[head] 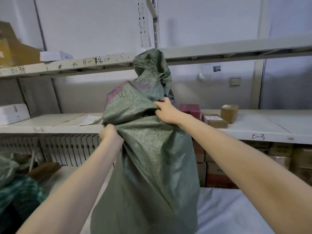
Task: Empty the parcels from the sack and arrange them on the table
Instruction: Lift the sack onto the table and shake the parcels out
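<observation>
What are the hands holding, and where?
The green sack: left hand bunches fabric at its left edge, right hand grips a fold higher up.
</observation>
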The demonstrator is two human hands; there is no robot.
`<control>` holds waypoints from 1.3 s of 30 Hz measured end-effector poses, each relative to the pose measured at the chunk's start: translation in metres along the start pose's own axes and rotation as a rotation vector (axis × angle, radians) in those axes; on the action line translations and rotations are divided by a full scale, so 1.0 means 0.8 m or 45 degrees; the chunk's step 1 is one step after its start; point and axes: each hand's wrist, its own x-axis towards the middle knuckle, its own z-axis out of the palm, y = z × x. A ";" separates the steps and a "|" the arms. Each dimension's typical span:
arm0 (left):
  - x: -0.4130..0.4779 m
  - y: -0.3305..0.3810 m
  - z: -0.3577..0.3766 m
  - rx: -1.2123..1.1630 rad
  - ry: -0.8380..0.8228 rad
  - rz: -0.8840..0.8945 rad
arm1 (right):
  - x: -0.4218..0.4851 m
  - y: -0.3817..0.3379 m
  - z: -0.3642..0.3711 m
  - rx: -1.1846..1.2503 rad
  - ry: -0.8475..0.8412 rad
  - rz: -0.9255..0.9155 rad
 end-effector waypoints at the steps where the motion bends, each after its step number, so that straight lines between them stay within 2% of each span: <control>1: 0.000 0.013 0.003 0.003 0.019 0.049 | -0.001 -0.010 -0.001 0.031 0.034 -0.016; 5: 0.008 0.049 0.007 -0.015 -0.025 0.225 | -0.022 -0.038 0.014 0.179 0.084 0.008; 9: 0.037 0.056 0.001 0.211 -0.112 0.514 | -0.045 -0.047 0.056 0.251 -0.130 0.126; 12: 0.060 0.032 -0.003 0.423 -0.275 0.613 | -0.062 -0.042 0.074 0.211 -0.245 0.153; 16: 0.059 -0.029 -0.045 0.825 -0.443 0.667 | -0.094 -0.026 0.132 0.192 -0.325 0.414; 19: 0.057 -0.065 -0.085 1.194 -0.487 0.732 | -0.110 -0.009 0.188 0.215 -0.378 0.593; 23: 0.046 -0.118 -0.108 1.882 -0.880 0.833 | -0.145 0.027 0.235 0.231 -0.451 0.854; 25: 0.034 -0.147 -0.115 2.107 -1.031 0.797 | -0.158 0.050 0.249 0.377 -0.353 1.031; 28: 0.021 -0.168 -0.125 2.237 -1.072 0.782 | -0.165 0.073 0.263 0.378 -0.149 1.181; 30: 0.023 -0.174 -0.134 2.301 -1.099 0.841 | -0.168 0.079 0.266 0.192 0.065 1.182; 32: 0.020 -0.185 -0.154 2.560 -1.182 0.896 | -0.175 0.075 0.263 -0.001 0.228 1.003; 33: 0.017 -0.195 -0.165 2.688 -1.221 0.914 | -0.179 0.076 0.260 -0.126 0.229 0.883; 36: 0.008 -0.223 -0.187 2.814 -1.257 0.970 | -0.183 0.092 0.260 -0.445 0.020 0.571; 38: 0.005 -0.223 -0.184 2.799 -1.254 1.003 | -0.182 0.104 0.262 -0.585 -0.170 0.486; 39: 0.004 -0.220 -0.182 2.784 -1.251 1.029 | -0.181 0.107 0.261 -0.607 -0.196 0.497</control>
